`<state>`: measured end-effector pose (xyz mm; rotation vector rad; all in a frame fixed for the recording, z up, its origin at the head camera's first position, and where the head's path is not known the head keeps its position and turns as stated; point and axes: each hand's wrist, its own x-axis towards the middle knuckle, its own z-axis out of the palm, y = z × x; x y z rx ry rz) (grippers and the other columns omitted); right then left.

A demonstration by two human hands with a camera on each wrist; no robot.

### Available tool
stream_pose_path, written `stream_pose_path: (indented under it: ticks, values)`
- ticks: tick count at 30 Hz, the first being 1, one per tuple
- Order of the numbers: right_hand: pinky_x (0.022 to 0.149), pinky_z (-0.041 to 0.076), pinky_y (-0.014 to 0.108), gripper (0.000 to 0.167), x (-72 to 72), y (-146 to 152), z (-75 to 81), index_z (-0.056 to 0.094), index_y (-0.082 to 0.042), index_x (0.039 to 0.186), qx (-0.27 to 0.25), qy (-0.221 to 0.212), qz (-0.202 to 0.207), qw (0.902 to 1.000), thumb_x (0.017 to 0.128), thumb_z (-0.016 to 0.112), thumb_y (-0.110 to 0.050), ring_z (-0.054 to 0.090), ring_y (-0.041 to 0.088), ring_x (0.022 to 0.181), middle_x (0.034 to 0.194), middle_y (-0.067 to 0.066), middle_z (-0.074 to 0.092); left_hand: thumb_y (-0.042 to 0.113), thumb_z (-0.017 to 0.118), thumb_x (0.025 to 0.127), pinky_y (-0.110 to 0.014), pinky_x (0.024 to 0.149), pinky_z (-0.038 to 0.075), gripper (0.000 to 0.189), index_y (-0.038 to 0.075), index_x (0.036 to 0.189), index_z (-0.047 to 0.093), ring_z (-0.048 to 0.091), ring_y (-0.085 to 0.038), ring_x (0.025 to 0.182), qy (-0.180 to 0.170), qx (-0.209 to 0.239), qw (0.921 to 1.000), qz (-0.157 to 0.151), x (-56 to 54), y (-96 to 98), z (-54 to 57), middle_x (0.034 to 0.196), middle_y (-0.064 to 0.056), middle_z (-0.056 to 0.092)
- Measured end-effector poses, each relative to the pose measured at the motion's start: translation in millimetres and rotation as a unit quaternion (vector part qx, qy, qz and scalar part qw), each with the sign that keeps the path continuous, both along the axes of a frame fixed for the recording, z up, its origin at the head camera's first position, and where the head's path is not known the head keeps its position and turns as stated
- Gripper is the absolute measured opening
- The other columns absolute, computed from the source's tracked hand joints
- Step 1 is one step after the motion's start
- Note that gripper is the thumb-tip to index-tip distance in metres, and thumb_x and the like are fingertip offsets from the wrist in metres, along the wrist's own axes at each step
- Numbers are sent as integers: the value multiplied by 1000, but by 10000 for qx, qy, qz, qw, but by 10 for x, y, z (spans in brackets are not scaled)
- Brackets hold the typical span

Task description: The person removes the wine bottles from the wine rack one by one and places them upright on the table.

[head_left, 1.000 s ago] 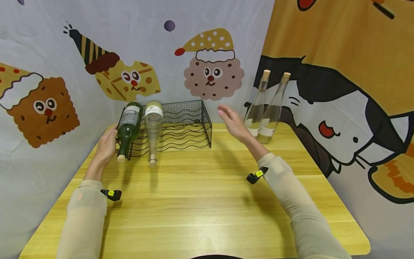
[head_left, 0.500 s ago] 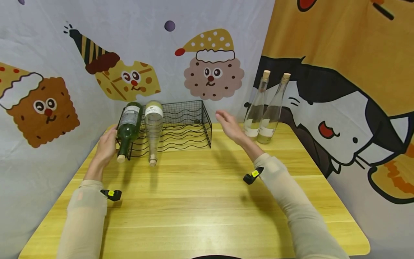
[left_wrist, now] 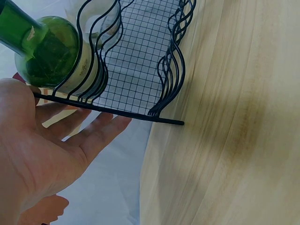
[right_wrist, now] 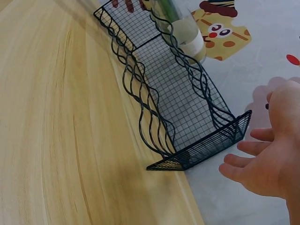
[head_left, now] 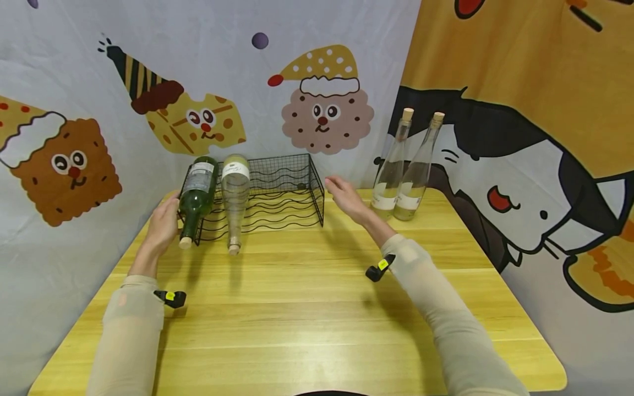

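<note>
A black wire wine rack (head_left: 277, 209) with wavy shelves stands at the back left of the table. On its upper tier lie a corked green wine bottle (head_left: 198, 190) and a clear wine bottle (head_left: 235, 192), necks towards me. My left hand (head_left: 163, 224) is at the rack's left side; in the left wrist view its extended fingers (left_wrist: 96, 133) lie along the outside of the side frame. Just off the rack's right end is my right hand (head_left: 348, 199). The right wrist view has this hand (right_wrist: 269, 157) with relaxed fingers pointing at the mesh end panel (right_wrist: 206, 145), holding nothing.
Two clear corked bottles (head_left: 386, 187) stand upright at the back right, close behind my right forearm. The wooden table (head_left: 297, 308) reaches back to a cartoon-printed curtain (head_left: 208, 49). A second printed cloth (head_left: 520, 165) hangs along the right side.
My right hand has moved left and slightly nearer me, closer to the rack's right end. The left hand, the rack and the bottles stay where they were.
</note>
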<state>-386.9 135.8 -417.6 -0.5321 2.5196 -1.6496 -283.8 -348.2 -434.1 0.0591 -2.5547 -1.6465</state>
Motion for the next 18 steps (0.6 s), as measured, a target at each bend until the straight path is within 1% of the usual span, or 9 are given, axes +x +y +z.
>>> stream_pose_path:
  ticks: [1, 7, 11, 13, 16, 18]
  values:
    - [132, 49, 58, 63, -2, -9, -6, 45, -7, 172, -22, -44, 13, 10000, 123, 42, -47, 51, 39, 158, 173, 19, 51, 42, 12, 122, -83, 124, 40, 69, 8, 182, 10, 13, -59, 171, -10, 5, 10000, -6, -2, -4, -5, 188, -28, 7]
    - [131, 50, 59, 62, -6, -67, -32, 46, -7, 171, -152, -267, 79, 9995, 123, 43, -46, 50, 43, 158, 172, 19, 52, 42, 12, 121, -83, 123, 41, 70, 9, 183, 9, 14, -59, 171, -35, 36, 10000, 3, -2, -15, -13, 188, -28, 7]
    - [134, 47, 60, 64, -2, -96, -61, 43, -7, 173, -342, -568, 122, 9977, 123, 44, -46, 47, 42, 162, 178, 18, 45, 44, 12, 122, -85, 123, 39, 70, 10, 183, 9, 13, -59, 171, -41, 16, 10000, -11, -13, -34, -51, 189, -27, 6]
    - [136, 44, 63, 64, -7, -106, -77, 41, -7, 174, -448, -687, 135, 9965, 123, 44, -46, 45, 44, 164, 180, 19, 42, 45, 12, 122, -86, 123, 39, 70, 12, 183, 9, 12, -58, 172, -43, 30, 10000, -18, -20, -41, -65, 189, -26, 6]
    - [137, 41, 66, 64, -18, -117, -101, 39, -6, 175, -586, -802, 132, 9950, 123, 44, -43, 44, 47, 164, 180, 21, 39, 46, 13, 122, -85, 127, 36, 70, 14, 183, 11, 10, -55, 173, -41, 43, 10000, 1, -33, -47, -69, 190, -23, 8]
    - [137, 40, 67, 63, -23, -122, -114, 39, -6, 175, -633, -850, 134, 9943, 124, 44, -42, 42, 49, 164, 180, 21, 38, 46, 14, 122, -82, 132, 30, 69, 14, 183, 12, 9, -53, 174, -19, 26, 10000, 19, -42, -52, -66, 190, -22, 9]
